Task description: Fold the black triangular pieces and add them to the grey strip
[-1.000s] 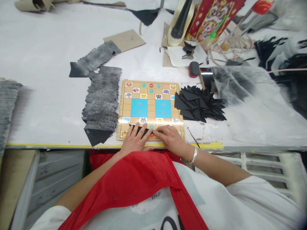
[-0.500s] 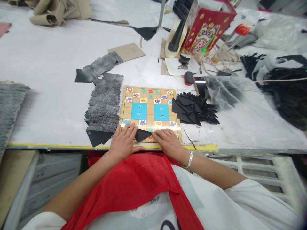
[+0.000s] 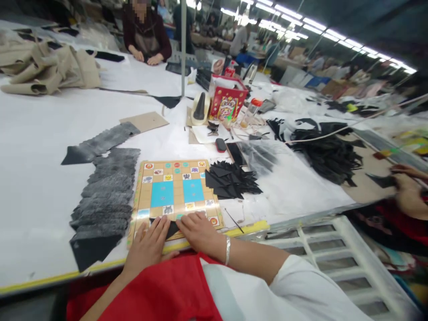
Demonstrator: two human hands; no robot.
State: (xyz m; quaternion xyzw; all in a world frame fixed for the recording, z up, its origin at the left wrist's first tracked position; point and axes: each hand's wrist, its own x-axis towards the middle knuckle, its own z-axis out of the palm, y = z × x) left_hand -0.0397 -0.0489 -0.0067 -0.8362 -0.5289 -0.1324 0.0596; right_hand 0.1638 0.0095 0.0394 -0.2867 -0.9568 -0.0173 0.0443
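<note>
A small black triangular piece (image 3: 171, 230) of sheet material lies at the near edge of a printed game board (image 3: 179, 206) with animal pictures and two blue blocks. My left hand (image 3: 149, 243) rests flat over the piece's left end, fingers stretched out and pressing down. At its right end lies my right hand (image 3: 201, 232), fingers extended side by side, tips on or right beside the piece. The hands cover part of the piece. Left of the board runs an overlapping row of grey-black pieces (image 3: 103, 196). A heap of black triangles (image 3: 232, 179) sits at the board's right edge.
Behind the board are a red box (image 3: 227, 96), a tape roll (image 3: 199, 109), a phone (image 3: 236, 154) and a red-capped bottle (image 3: 251, 111). Black scraps (image 3: 321, 151) lie to the right. A co-worker's hand (image 3: 413, 191) shows far right; another person (image 3: 145, 35) sits across the table.
My view has tilted up and turned right, bringing the room and other people into sight. Both hands stay on the black piece; my right hand now lies farther over its end.
</note>
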